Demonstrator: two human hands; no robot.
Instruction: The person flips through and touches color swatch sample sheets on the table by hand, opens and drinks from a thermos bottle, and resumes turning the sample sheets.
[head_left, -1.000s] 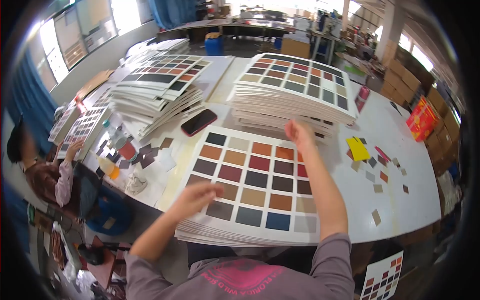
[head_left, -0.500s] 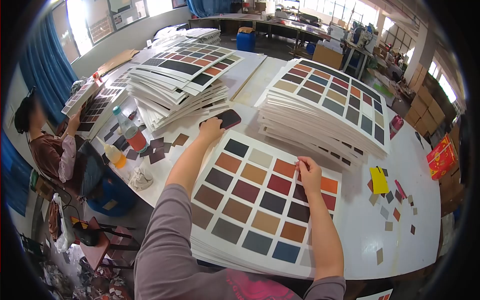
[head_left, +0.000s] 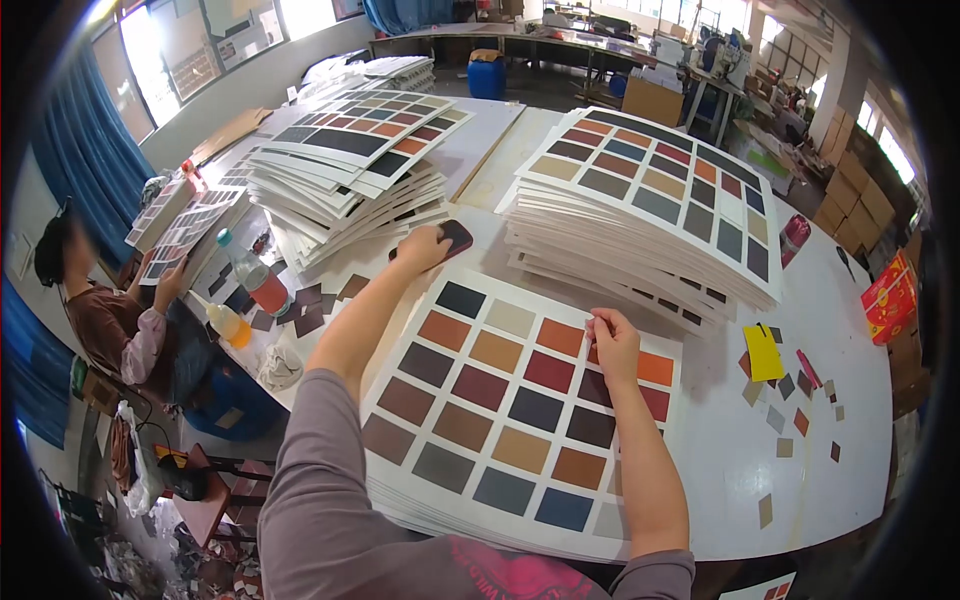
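My left hand [head_left: 424,250] lies across a dark phone [head_left: 459,237] on the table, its fingers curled over the far edge. Below it is a stack of white swatch cards, the top card [head_left: 512,318] bearing rows of coloured squares in grey, brown, red, orange and blue. Over the card's upper right part, my right hand [head_left: 615,348] has thumb and forefinger pinched together beside an orange square [head_left: 562,337]. Whatever those fingertips hold, if anything, is too small to make out. My right forearm hides some squares of the right-hand columns.
Tall stacks of swatch cards stand at the back left [head_left: 340,200] and back right [head_left: 620,240]. A bottle [head_left: 262,280] and a glue bottle [head_left: 229,324] stand on the left. Loose swatches and a yellow piece [head_left: 763,353] lie right. A co-worker [head_left: 115,315] sits at left.
My left hand has slid forward over the phone, covering more of it. My right hand stays pinched at nearly the same place. The co-worker's card has been raised and tilted.
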